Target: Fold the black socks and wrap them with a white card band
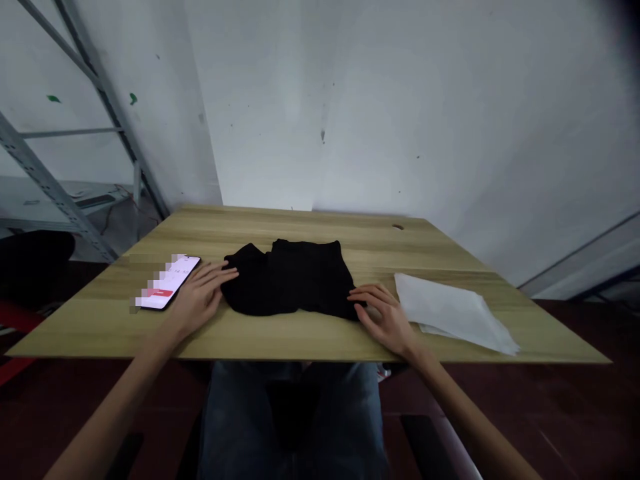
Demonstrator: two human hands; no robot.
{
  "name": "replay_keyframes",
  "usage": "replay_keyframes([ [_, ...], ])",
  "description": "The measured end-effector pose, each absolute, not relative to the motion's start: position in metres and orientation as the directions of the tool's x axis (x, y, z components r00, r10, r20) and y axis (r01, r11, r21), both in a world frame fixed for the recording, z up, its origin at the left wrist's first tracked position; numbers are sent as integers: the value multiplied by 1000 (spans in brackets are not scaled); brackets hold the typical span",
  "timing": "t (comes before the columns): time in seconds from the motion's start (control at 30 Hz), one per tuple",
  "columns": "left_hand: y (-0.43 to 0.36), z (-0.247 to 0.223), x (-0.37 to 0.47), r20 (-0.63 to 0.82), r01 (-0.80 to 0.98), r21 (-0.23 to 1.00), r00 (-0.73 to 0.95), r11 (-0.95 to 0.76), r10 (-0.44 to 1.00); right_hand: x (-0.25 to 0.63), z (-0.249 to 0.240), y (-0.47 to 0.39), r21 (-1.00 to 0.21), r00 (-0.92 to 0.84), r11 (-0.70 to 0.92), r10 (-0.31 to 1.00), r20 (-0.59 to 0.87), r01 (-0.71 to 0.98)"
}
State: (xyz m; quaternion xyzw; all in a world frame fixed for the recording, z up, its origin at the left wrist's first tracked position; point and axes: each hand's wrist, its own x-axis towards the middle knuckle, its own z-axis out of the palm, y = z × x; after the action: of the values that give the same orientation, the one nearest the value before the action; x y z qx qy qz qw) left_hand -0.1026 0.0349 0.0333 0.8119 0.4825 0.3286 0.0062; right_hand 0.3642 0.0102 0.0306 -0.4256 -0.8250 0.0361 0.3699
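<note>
- While both palms lie flat and nothing is gripped, the left hand [200, 297] rests with fingers spread loosely on the surface, its fingertips touching the left edge of the black garment [293, 277].
- The right hand [385, 317] is likewise flat and unclenched, fingers apart, pressing the garment's lower right corner near the front edge of the surface [320, 333].
- The garment lies in the middle of the surface, bundled into a compact, roughly rectangular shape with a smaller flap sticking out at its left side; it looks partly folded, since the layers are stacked but the outline is uneven and the left part is not yet tucked in.
- Judging from this, some folding is done, and squaring off or a further fold seems left.
- Just left of the left hand lies a phone [167, 283], screen lit, near the left edge.
- To the right of the right hand, a flat white sheet or bag [450, 310] lies untouched toward the right front corner.
</note>
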Motion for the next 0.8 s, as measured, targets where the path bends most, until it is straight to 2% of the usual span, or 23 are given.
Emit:
replay_keyframes([
  [0.1, 17, 25, -109, 520, 740, 353, 354, -573, 777, 370, 29, -7, -372, -399, 632, 745, 535, 680],
  [0.43, 21, 33, -109, 497, 740, 492, 193, -458, 846, 375, 25, -3, -446, -275, 580, 769, 578, 682],
  [0.53, 28, 37, -111, 444, 721, 553, 169, -417, 880, 375, 24, 2, -468, -223, 552, 777, 588, 690],
  [0.8, 83, 70, -111, 248, 642, 711, 154, -288, 956, 371, 39, 61, -681, -8, 411, 859, 511, 606],
])
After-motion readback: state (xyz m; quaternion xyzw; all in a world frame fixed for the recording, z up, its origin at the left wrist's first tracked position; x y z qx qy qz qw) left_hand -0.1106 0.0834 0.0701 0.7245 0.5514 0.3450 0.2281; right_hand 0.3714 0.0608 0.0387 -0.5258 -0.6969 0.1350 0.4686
